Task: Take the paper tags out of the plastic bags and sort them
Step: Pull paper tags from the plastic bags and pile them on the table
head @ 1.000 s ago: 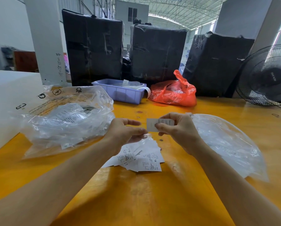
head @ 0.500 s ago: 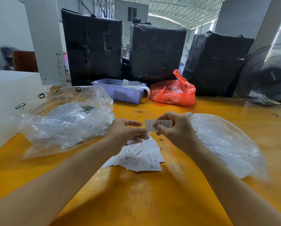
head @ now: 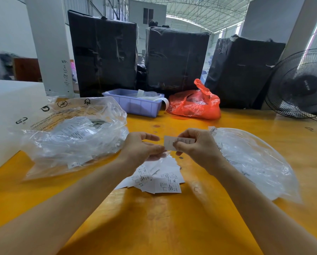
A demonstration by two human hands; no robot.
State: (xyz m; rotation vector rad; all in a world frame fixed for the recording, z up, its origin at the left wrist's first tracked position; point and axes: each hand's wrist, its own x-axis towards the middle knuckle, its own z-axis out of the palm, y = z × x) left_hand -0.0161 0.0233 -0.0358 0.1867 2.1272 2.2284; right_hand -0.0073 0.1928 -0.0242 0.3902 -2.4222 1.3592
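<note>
- A white paper tag (head: 179, 142) is pinched by the right hand (head: 196, 148) above the middle of the yellow table (head: 172, 227).
- A small clear sleeve (head: 158, 157) is pinched by the left hand (head: 141, 150), just beside the tag.
- Loose tags (head: 159, 178) are piled beneath both hands.
- Clear plastic bags are spread toward the left edge (head: 71, 137) and right edge (head: 251, 162).

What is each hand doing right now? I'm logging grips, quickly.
Left hand: pinches a small clear sleeve.
Right hand: pinches a paper tag.
</note>
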